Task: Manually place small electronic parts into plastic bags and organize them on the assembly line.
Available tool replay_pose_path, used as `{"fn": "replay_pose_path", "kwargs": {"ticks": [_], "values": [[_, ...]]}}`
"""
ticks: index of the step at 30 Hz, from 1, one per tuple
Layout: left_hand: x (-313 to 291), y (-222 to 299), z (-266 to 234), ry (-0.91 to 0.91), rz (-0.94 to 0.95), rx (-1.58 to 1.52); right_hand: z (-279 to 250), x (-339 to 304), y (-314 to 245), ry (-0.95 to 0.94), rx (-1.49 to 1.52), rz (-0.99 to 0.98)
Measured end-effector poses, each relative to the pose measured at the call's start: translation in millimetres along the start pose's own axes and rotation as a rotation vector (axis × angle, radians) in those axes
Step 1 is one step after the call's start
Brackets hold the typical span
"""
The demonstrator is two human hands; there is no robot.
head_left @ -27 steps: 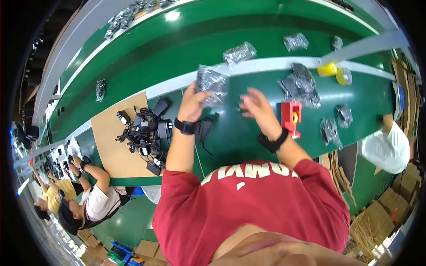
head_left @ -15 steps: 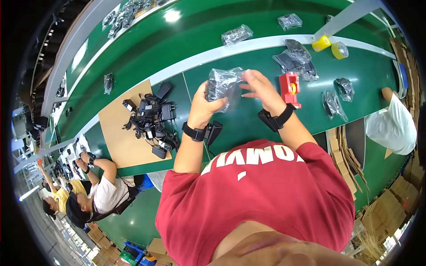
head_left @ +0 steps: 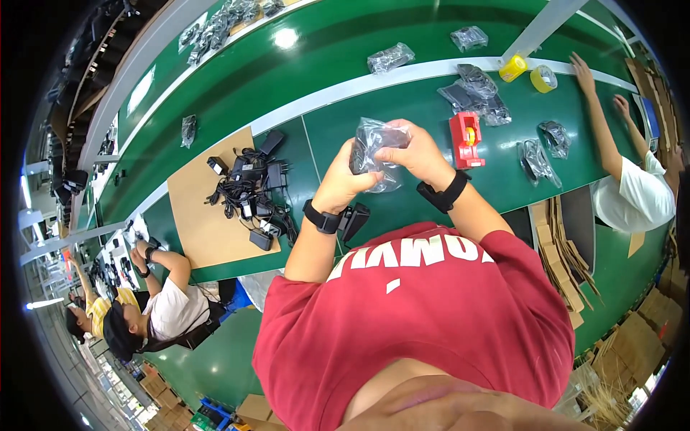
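Observation:
Above the green table, a clear plastic bag with a dark power adapter (head_left: 372, 135) inside is held between both my hands. My left hand (head_left: 339, 181) is closed on its left and near side, thumb lying across the bag. My right hand (head_left: 424, 154) grips the right side, with its thumb pressed onto the plastic. The fingers and the crinkled film partly hide the adapter. To the right of my right hand stands a red tape dispenser (head_left: 460, 136). On the left, loose black power adapters with cables (head_left: 248, 169) lie heaped on a cardboard sheet (head_left: 188, 215).
Bagged adapters lie at the right (head_left: 532, 159) and in a far pile (head_left: 476, 97). Yellow tape rolls (head_left: 512, 68) rest by the pale rail. Beyond it, more bags (head_left: 390, 57) lie on a green surface. A co-worker's arms (head_left: 602, 118) reach in at right; others sit at left.
My right hand, apart with spread fingers before, has closed on the bag's right side. The bag has shifted slightly right. At the far right, a co-worker's arms have stretched out over the table.

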State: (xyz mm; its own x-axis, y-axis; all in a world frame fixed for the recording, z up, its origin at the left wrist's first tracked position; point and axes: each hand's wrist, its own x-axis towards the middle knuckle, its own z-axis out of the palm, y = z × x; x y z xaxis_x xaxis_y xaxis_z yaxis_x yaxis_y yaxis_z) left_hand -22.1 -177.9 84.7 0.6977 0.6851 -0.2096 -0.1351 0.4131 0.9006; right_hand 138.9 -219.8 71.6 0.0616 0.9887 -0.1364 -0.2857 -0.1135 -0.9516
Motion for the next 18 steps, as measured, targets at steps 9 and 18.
{"fn": "replay_pose_path", "kwargs": {"ticks": [9,18], "values": [[-8.0,-14.7,4.2,0.151,-0.007,0.148,1.2,-12.0,-3.5,0.044,-0.343,-0.023],[-10.4,-6.1,3.3,0.074,-0.018,0.168,-5.9,-14.5,9.8,0.157,-0.399,0.052]]}}
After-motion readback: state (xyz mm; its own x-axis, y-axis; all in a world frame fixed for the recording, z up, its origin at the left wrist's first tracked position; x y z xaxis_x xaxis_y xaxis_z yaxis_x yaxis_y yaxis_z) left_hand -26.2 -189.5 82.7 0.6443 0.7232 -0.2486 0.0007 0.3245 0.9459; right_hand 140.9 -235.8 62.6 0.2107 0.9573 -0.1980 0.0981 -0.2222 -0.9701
